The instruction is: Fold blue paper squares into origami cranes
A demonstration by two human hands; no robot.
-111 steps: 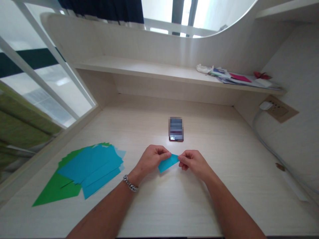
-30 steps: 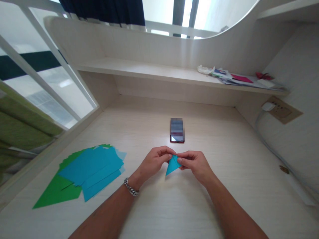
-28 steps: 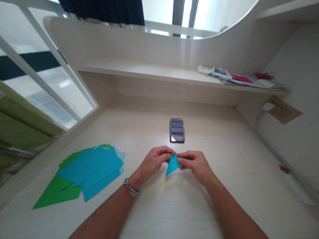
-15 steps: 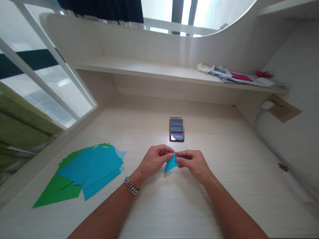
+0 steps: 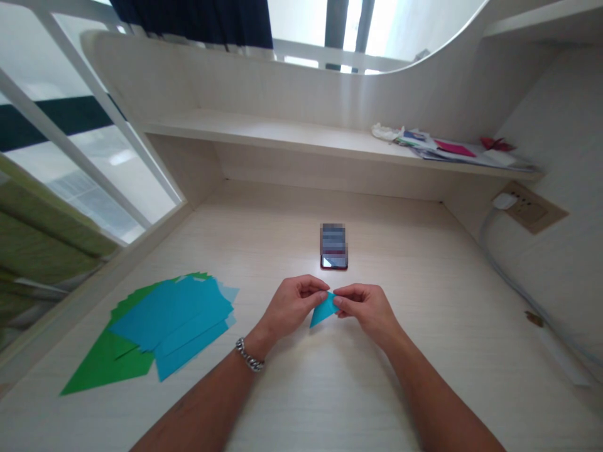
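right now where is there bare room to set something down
Bare patch: the pale wood-grain desktop right of the dark rectangular phone and the right hand, toward the grey cable. Crowded: left, under blue paper sheets over green ones; centre, where that and the left hand pinch folded blue paper.

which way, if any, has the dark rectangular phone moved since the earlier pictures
No: the phone lies in the same place relative to the straight back edge of the pale wooden desk; only the whole view drifted slightly.
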